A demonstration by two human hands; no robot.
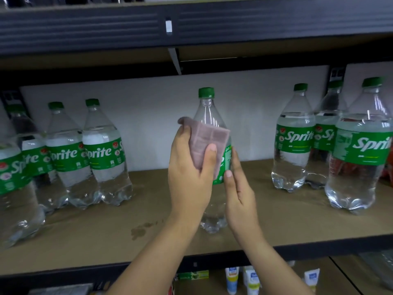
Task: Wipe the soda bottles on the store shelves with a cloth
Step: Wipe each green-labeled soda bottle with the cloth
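Centre soda bottle point(209, 116) stands upright on the shelf point(276, 209), long axis 12–6 o'clock. Left hand point(189, 173) presses the gripped cloth point(209, 143) at its 9 o'clock flank; right hand point(238, 188), fingers straight, steadies 3 o'clock.

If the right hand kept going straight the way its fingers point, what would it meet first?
The right hand points up and away, fingers already lying against the middle Sprite bottle, so it would likely slide up that bottle's label first. Behind it, as far as depth shows, only the white back panel.

head view, close, facing shelf point(276, 220)
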